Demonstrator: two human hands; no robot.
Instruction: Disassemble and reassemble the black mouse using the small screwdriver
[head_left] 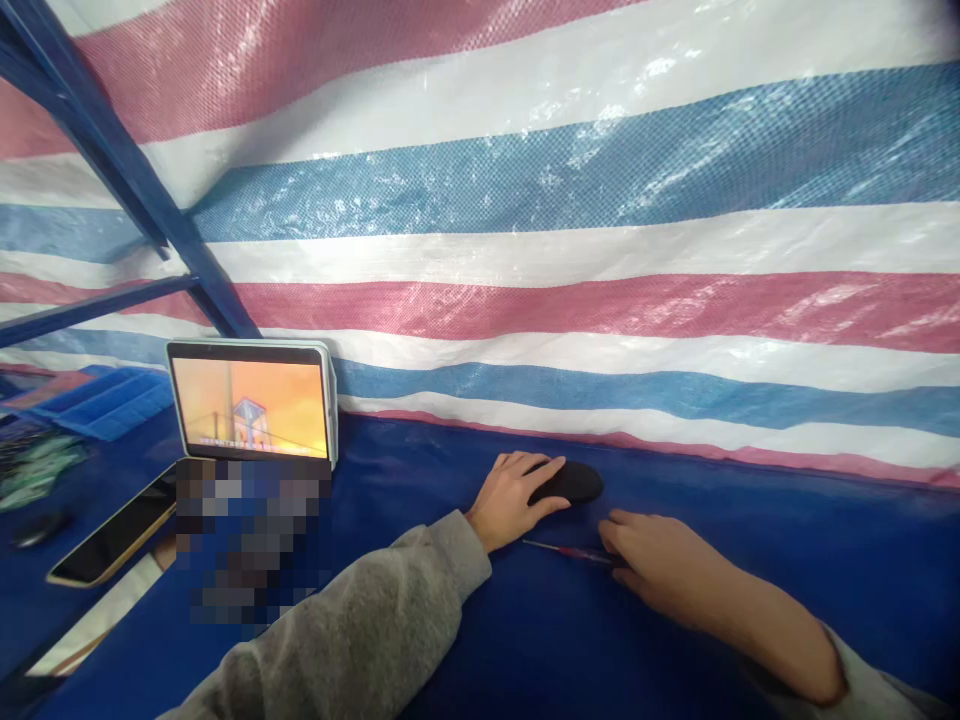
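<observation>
My left hand (517,500) grips the near end of a black, rounded computer mouse (576,482), which rests on the blue table. Its thumb lies along one side and the fingers along the other. To the right, my right hand (656,555) is closed around the handle end of a thin screwdriver (574,553). The metal shaft points left, toward my left wrist, and part of the reddish handle shows. The rest of the handle is hidden by the fingers. The screwdriver lies close to the table surface, just on the near side of the mouse.
A tablet (251,400) playing a video stands upright at the left. Before it lies a phone (112,525), beside a pixelated patch. Farther left are blue trays (105,400) and a blurred dark object (41,528). Behind the blue table (825,540) hangs a striped tarp (525,305).
</observation>
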